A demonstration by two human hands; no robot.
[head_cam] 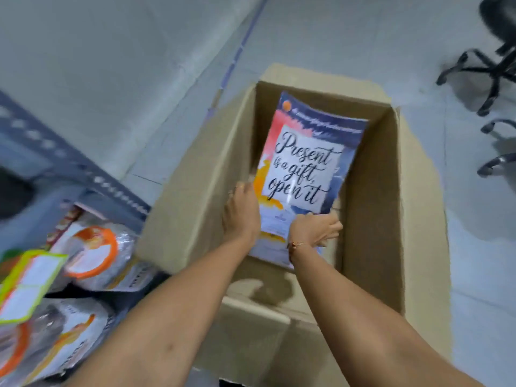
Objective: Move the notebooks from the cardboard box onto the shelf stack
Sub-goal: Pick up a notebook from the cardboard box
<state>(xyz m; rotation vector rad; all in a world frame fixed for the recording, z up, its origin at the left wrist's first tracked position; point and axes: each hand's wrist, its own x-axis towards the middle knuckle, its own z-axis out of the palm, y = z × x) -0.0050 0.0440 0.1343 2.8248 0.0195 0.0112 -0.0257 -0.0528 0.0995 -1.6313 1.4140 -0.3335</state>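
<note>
Notebook [304,169] long axis running away from the person, tilted up inside the cardboard box [371,219], glossy "Present is a gift" cover, left hand [241,213] and right hand [315,229] clasping its near edges

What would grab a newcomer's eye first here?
The bright notebook lettered "Present is a gift, open it", tilted up inside the open cardboard box at centre. The left hand and right hand grip its near end. Orange-rimmed packets crowd the lower left.
</note>
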